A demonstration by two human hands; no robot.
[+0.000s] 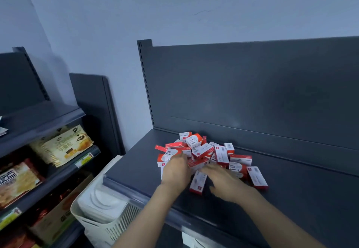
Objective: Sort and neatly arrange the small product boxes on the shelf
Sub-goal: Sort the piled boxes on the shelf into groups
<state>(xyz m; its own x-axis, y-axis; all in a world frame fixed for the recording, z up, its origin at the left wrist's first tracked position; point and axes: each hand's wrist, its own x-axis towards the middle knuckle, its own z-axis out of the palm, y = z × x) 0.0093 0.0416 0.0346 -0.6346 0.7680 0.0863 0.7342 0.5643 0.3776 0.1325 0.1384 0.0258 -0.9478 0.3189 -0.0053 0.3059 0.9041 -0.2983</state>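
Sorting should start at the heap's near edge: the small red-and-white boxes (202, 150) lie jumbled on the dark shelf (291, 199), just beyond both hands and partly under their fingers. The left hand (175, 172) reaches into the pile's left side, fingers bent over a box; blur hides whether it truly grips, so I cannot tell. The right hand (223, 181) lies flat, fingers spread and holding nothing, with one loose box (198, 182) between the two hands. Best, I judge, to draw boxes out singly toward the wrists, turn each the same face up, and line them on bare shelf right of the right hand. A white basket (101, 220) sits below the left forearm.
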